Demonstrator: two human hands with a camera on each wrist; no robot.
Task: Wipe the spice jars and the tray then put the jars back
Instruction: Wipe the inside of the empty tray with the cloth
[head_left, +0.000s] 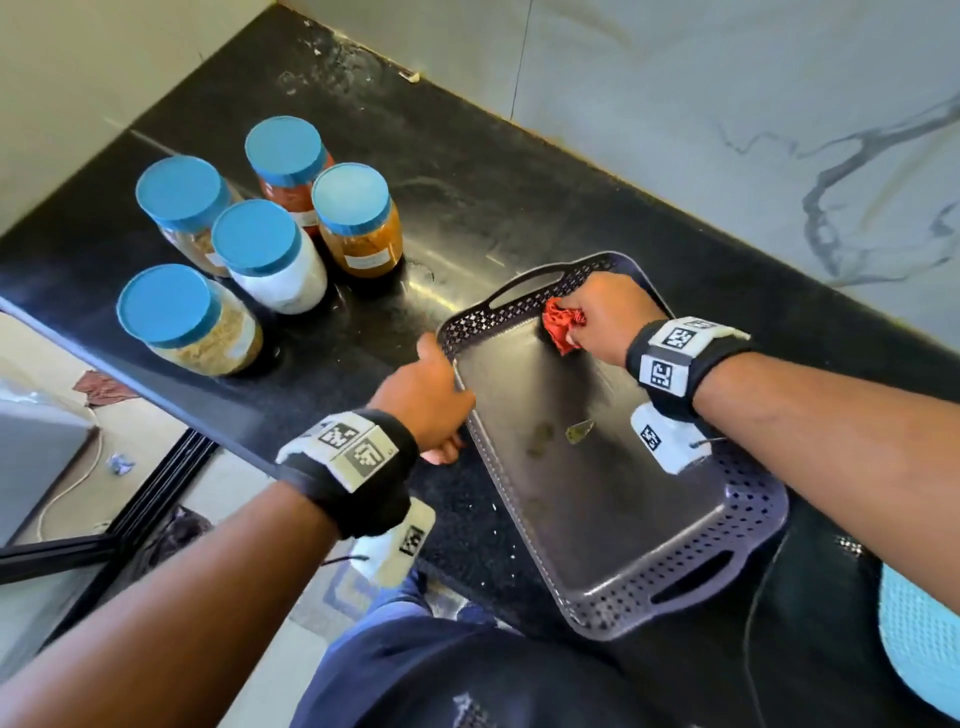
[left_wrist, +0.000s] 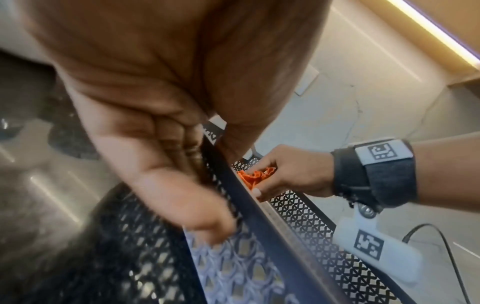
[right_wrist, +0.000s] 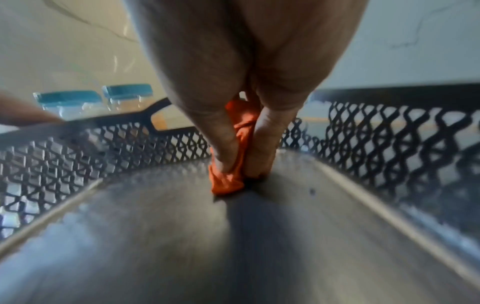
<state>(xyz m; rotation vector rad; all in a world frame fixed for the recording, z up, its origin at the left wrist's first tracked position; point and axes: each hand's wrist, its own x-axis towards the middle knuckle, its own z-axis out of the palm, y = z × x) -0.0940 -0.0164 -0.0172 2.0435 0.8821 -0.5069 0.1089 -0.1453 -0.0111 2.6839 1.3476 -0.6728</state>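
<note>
The tray lies on the black counter. It looks light and may slide. The left hand grips its left rim. The right hand bunches a soft red cloth at the far corner. 5 spice jars stand near the counter's left edge.

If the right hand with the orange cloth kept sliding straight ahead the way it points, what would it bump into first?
Most likely the tray's perforated end wall by the handle cutout; the right hand and orange cloth sit just short of it.
</note>
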